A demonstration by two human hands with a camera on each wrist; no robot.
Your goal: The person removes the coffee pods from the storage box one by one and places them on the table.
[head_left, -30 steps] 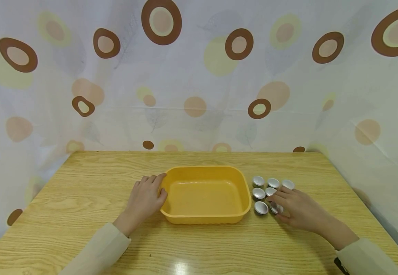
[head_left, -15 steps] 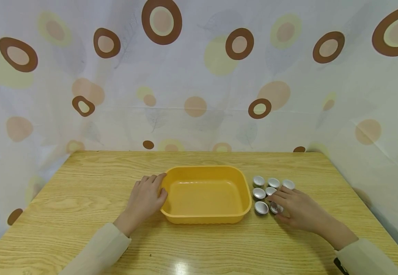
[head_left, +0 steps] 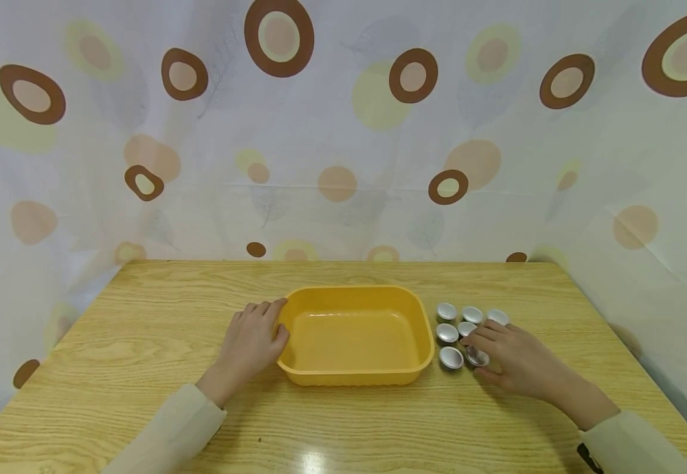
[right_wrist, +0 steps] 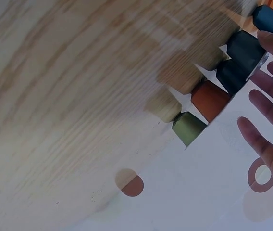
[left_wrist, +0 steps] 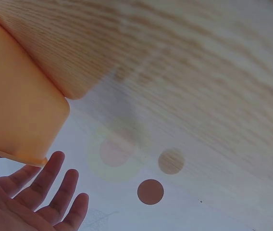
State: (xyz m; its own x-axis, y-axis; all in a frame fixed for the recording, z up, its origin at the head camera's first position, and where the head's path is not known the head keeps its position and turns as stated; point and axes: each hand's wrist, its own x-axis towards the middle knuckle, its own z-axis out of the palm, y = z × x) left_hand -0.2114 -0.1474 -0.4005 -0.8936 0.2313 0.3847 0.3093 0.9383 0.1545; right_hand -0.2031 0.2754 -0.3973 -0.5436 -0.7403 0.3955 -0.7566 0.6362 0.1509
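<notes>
My left hand [head_left: 251, 339] is at the left end of a yellow plastic basin [head_left: 355, 380], its thumb and forefinger gripping the rim. In the left wrist view the other fingers [left_wrist: 64, 190] spread away below the basin's lip. To the right of the basin stand several coffee capsules [head_left: 446, 334] in rows, silver foil lids up. My right hand [head_left: 518, 362] pinches a dark capsule [right_wrist: 244, 50] in the nearest row, thumb against its side, and covers part of the group. Beyond it in the right wrist view are an orange capsule [right_wrist: 210, 101] and a green one [right_wrist: 188, 127].
Everything stands on a wood-grain table [head_left: 349, 428]. A white sheet with brown and yellow circles [head_left: 337, 131] hangs behind the table's far edge and along its sides. The basin's right wall is close to the leftmost capsules.
</notes>
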